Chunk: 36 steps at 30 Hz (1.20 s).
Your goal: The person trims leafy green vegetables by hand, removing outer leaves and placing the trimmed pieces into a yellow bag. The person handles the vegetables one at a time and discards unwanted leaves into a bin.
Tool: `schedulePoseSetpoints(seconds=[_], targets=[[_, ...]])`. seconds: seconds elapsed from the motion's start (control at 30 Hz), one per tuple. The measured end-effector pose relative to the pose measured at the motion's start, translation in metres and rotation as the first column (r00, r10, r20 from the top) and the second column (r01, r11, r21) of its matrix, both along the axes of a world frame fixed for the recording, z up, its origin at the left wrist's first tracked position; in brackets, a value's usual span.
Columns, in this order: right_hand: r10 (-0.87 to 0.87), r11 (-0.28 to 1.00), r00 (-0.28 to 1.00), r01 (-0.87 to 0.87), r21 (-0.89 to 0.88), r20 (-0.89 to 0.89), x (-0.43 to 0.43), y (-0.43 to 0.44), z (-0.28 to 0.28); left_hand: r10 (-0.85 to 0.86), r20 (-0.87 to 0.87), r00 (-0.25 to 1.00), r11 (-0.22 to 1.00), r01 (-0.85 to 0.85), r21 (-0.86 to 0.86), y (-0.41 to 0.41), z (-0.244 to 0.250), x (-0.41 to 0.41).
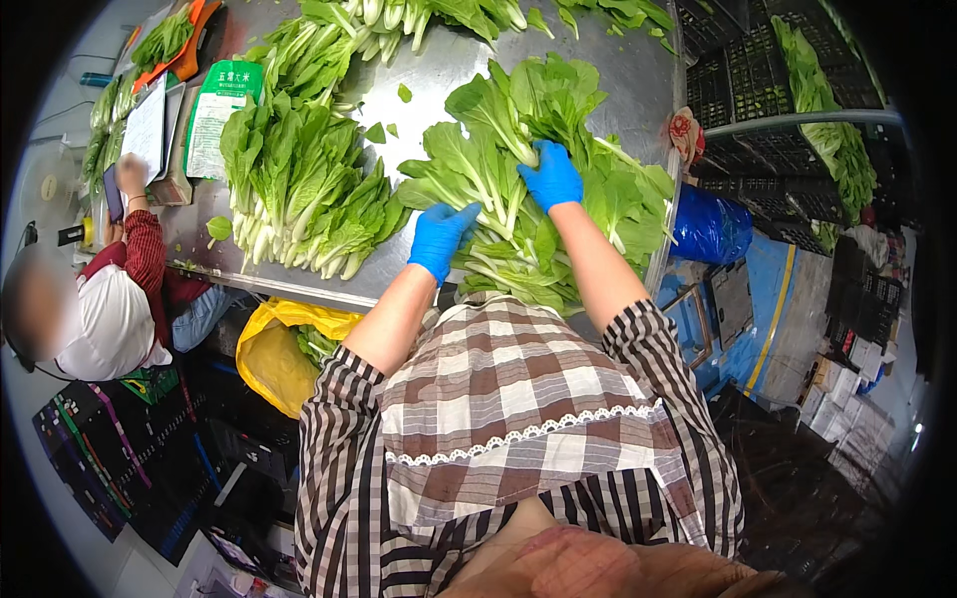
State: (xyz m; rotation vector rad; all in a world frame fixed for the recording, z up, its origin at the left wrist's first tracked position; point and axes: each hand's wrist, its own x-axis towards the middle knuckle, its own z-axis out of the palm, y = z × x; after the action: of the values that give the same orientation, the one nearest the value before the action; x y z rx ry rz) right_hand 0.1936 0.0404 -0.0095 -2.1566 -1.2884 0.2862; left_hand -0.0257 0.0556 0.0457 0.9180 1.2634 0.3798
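Observation:
A loose pile of leafy greens with pale stems (516,258) lies before me on a stainless steel table (299,276). My right hand (555,178), in a blue glove, grips one leafy green (493,112) near its pale base, with its leaves pointing up and left. At the pile's left side rests my left hand (442,235), also gloved in blue. Its fingertips touch stems, but whether they close on one is hidden. Left of this hand is a bundled heap of greens (288,187), stem ends towards the near edge.
More greens (419,19) line the table's far side. A green-and-white printed bag (224,119) lies at left, near a person in a red sleeve (143,250). Below the edge hangs an open yellow bag (277,359). Black crates (755,82) and a blue plastic-wrapped container (710,224) stand at right.

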Motion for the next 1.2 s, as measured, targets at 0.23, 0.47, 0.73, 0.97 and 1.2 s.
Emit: schedulePoseSetpoints(seconds=[0.23, 0.47, 0.73, 0.97, 1.2], targets=[[-0.002, 0.975, 0.966, -0.055, -0.213, -0.260, 0.033, 0.018, -0.005, -0.293, 0.015, 0.956, 0.955, 0.293, -0.040, 0.000, 0.001, -0.009], [0.092, 0.931, 0.984, -0.140, -0.338, -0.153, 0.019, 0.020, 0.004, -0.262, 0.163, 0.951, 0.965, 0.261, 0.026, 0.001, 0.009, 0.017], [0.080, 0.988, 0.890, -0.130, -0.081, -0.449, 0.014, 0.021, -0.002, -0.129, 0.164, 0.978, 0.990, 0.135, -0.027, 0.009, 0.001, 0.026], [0.451, 0.885, 0.887, -0.431, 0.178, -0.096, -0.048, -0.035, 0.067, 0.070, 0.244, 0.967, 0.993, -0.044, -0.110, 0.016, -0.003, 0.032], [0.359, 0.914, 0.748, -0.160, 0.373, -0.558, -0.069, -0.063, 0.061, 0.090, 0.349, 0.933, 0.995, -0.072, -0.065, 0.005, -0.009, 0.013]])
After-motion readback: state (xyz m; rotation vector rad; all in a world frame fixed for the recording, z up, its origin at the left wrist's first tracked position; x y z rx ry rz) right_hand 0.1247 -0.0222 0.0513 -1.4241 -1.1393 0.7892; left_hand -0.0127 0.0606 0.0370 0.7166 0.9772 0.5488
